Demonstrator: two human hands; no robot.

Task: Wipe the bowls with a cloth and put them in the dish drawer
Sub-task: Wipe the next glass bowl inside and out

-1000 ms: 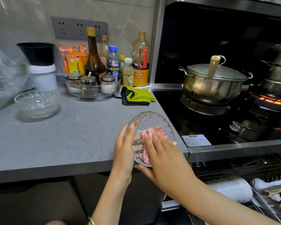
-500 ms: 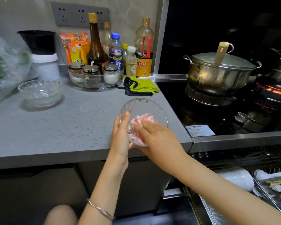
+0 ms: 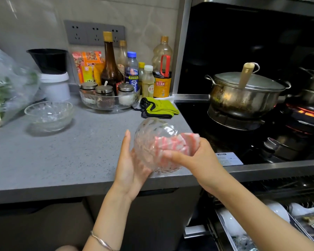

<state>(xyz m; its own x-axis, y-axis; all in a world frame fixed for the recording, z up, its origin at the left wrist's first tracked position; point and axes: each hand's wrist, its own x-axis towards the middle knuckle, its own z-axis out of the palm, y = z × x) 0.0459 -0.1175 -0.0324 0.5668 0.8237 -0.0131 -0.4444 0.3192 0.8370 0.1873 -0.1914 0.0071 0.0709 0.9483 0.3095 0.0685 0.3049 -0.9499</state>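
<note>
Bowl (image 3: 150, 138): tipped sideways, left of stove (image 3: 198, 113), exposing inside for wiping.
Left hand (image 3: 129, 165): fingers straight, cradled bowl.
Right hand (image 3: 199, 160): fingers curled, gripped cloth (image 3: 172, 143) inside.

grey counter (image 3: 62, 160) | glass bowl (image 3: 48, 115) | green cloth (image 3: 159, 108) | spice tray (image 3: 107, 108) | bagged greens (image 3: 5, 91)
</note>
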